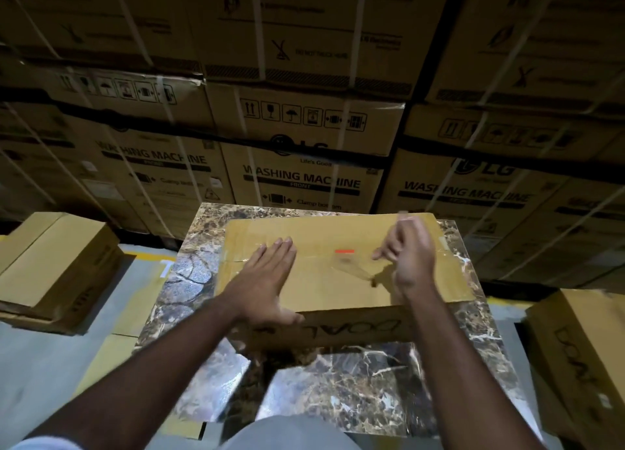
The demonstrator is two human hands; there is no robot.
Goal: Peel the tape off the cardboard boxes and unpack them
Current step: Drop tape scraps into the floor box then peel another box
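Cardboard box [338,280] is set on the marble-patterned table [338,382], top flaps closed. Left hand [267,277] is laid flat on the lid, fingers straight. Clear tape [355,267] is pinched in the right hand [406,257] and lifted off the seam. Washing machine cartons [304,165] are stacked behind.

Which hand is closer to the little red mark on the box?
Right. The right hand pulls tape just beside the red mark; the left hand presses the box farther away.

The clear tape [351,267] is a blur, and print on the upper stacked cartons [304,54] is unreadable.
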